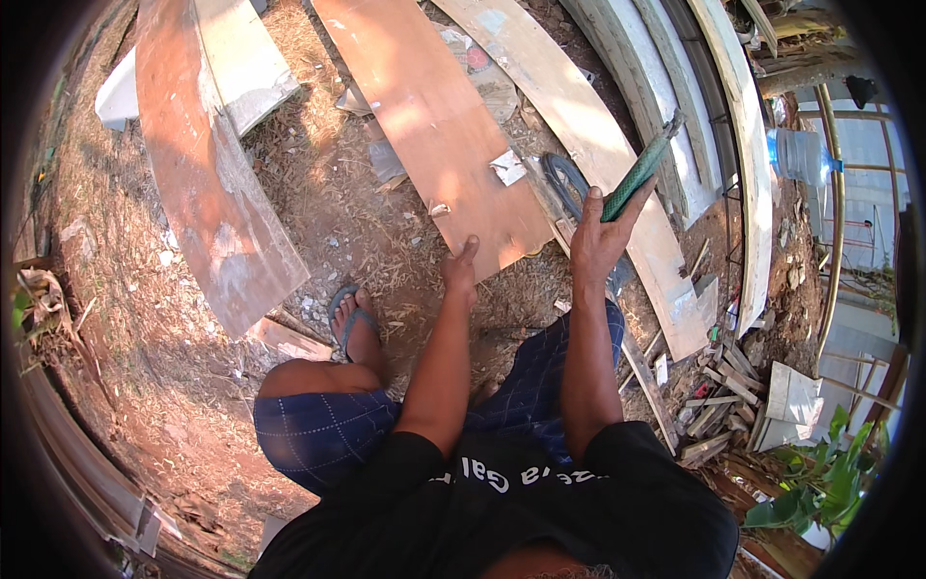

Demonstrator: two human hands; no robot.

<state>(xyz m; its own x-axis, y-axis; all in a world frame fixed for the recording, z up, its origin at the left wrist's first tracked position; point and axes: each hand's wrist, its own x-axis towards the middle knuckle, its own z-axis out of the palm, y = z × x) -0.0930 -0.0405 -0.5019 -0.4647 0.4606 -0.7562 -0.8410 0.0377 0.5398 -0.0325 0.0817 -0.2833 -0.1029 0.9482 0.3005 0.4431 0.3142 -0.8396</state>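
- The left hand [461, 270] grips the near end of a reddish-brown board [439, 121]: its thumb lies on the upper face by the edge, and its fingers are mostly out of sight, apparently tucked beneath.
- The right hand [603, 232] is closed around a green textured object [639, 177], held between the thumb and straightened fingers — its narrow, darker tip points up and to the right.
- The reddish-brown board runs from the upper edge of the view down to the left hand, ahead of the person; a white scrap [508, 168] lies on it near its right edge.
- Just left of the right hand, a dark curved loop [559, 179] shows; whether it joins the green object is unclear.
- To the right, a long pale board [588, 125] passes behind the right hand.
- To the left, a stained brown board [207, 183] stretches down toward the person's sandalled foot [357, 323], its right side whitened and ragged.
- The ground [405, 232] is reddish earth strewn with straw and chips.
- Farther right, broken wood pieces [723, 400] lie in a heap — with green leaves [820, 482] below them and a clear bluish plastic container [801, 156] higher up.
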